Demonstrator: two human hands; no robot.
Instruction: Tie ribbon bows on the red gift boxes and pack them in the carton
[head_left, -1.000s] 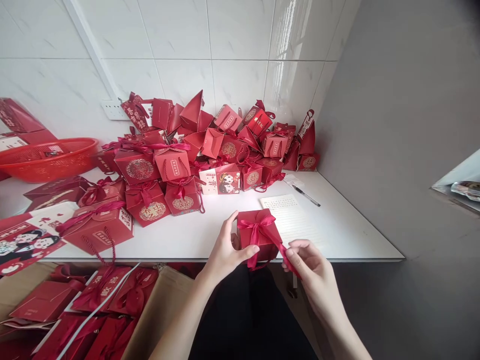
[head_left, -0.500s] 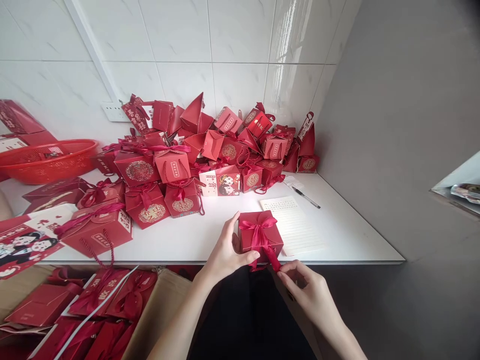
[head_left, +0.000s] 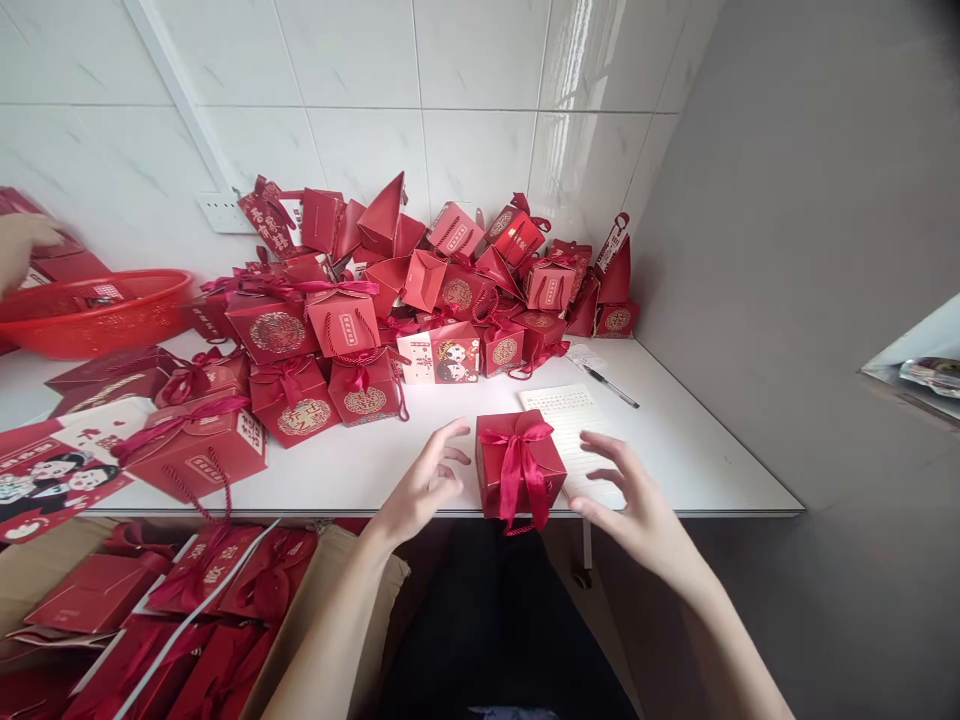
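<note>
A red gift box (head_left: 491,475) stands at the front edge of the white table, partly over a lined notepad. Its dark pink ribbon (head_left: 517,465) is tied in a bow on top, and the tails hang down the front. Just left of the box, my left hand (head_left: 424,485) is open, fingers curved and apart from it. On the other side my right hand (head_left: 626,495) is open too, its fingers spread over the notepad's right part, touching neither the box nor the ribbon.
Many red gift boxes (head_left: 349,330) are heaped along the tiled wall. A red plastic basket (head_left: 97,320) stands at left, with another person's hand (head_left: 26,245) above it. The notepad (head_left: 559,400) and a pen (head_left: 611,387) lie at right. A carton (head_left: 307,575) below holds more boxes.
My left hand has let go of the box and moved left. My right hand has released the ribbon tail and risen to the right. Another person's hand has appeared at far left.
</note>
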